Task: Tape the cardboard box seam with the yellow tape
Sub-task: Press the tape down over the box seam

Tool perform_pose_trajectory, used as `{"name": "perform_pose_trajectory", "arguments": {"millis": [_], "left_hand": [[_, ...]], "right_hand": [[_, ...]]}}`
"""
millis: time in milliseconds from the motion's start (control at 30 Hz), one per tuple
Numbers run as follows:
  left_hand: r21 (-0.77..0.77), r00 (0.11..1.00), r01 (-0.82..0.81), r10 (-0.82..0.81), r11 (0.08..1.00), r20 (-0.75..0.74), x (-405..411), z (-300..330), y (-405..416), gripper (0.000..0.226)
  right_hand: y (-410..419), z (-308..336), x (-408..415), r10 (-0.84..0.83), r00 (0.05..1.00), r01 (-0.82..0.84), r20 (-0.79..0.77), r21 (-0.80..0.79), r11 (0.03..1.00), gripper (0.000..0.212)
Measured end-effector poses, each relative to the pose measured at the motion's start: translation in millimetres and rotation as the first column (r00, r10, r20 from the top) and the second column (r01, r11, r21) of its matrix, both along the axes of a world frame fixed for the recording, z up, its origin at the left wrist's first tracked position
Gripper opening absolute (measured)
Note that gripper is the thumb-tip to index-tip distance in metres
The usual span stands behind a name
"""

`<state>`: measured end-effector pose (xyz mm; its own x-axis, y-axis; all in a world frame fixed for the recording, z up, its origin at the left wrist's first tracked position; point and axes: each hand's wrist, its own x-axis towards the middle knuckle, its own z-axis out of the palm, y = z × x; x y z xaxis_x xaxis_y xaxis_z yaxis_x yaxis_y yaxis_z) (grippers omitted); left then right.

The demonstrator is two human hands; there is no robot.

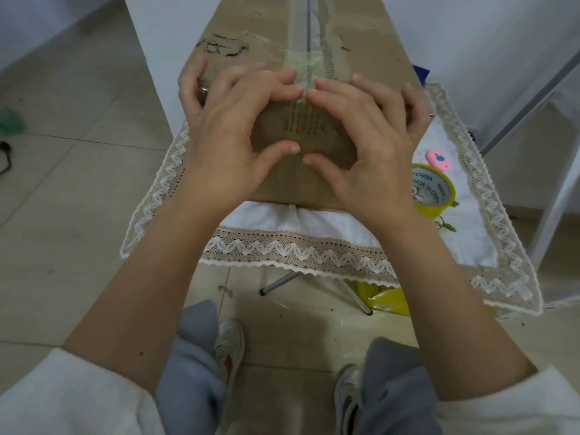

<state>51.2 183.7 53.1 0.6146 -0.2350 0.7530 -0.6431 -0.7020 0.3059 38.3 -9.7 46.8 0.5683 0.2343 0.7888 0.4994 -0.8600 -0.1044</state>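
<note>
A long brown cardboard box [251,29] stands on a small table, its top seam [309,32] running away from me under a pale strip of tape [301,65]. My left hand [232,120] and my right hand [364,133] lie over the box's near top edge, fingertips meeting on the tape at the seam, thumbs pressed on the front face. Both hands press with fairly straight fingers. The yellow tape roll [431,189] lies on the cloth right of the box, partly behind my right wrist.
A white lace-edged tablecloth [489,221] covers the table. A pink cutter [439,159] lies beside the roll. White walls and a metal frame [530,98] stand to the right. A yellow bag [389,301] and the table's legs are on the tiled floor by my feet.
</note>
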Motion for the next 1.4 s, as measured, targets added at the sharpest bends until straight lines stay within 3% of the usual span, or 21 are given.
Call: {"name": "perform_pose_trajectory", "arguments": {"millis": [400, 567, 800, 1000, 1133, 1267, 1400], "left_hand": [[0.084, 0.989, -0.075, 0.085, 0.994, -0.121, -2, 12, -7, 0.074], [0.104, 0.974, -0.114, 0.132, 0.988, -0.185, -8, 18, -10, 0.078], [0.108, 0.963, -0.197, 0.213, 0.975, -0.167, -13, 19, -25, 0.075], [0.247, 0.937, -0.28, 0.32, 0.928, -0.139, -19, 20, -35, 0.075], [0.233, 0.933, -0.254, 0.301, 0.939, -0.198, -24, 29, -34, 0.075], [0.154, 0.915, -0.208, 0.248, 0.966, -0.319, -32, 42, -39, 0.079], [0.046, 0.941, -0.219, 0.223, 0.975, -0.255, -52, 43, -65, 0.079]], "right_hand": [[1, 5, -3, -0.082, 0.993, 0.074, -0.089, -0.091, 0.993, 0.09], [2, 11, -10, -0.091, 0.989, 0.08, -0.116, -0.095, 0.992, 0.092], [-6, 34, -25, -0.053, 0.935, -0.005, -0.352, -0.162, 0.987, 0.091], [-16, 37, -38, -0.065, 0.907, -0.013, -0.417, -0.183, 0.983, 0.094], [-25, 37, -53, -0.059, 0.909, -0.009, -0.413, -0.161, 0.987, 0.092], [-41, 32, -74, -0.021, 0.917, 0.016, -0.398, -0.016, 1.0, 0.085], [-60, 25, -97, -0.063, 0.923, 0.1, -0.379, 0.08, 0.992, 0.076]]}}
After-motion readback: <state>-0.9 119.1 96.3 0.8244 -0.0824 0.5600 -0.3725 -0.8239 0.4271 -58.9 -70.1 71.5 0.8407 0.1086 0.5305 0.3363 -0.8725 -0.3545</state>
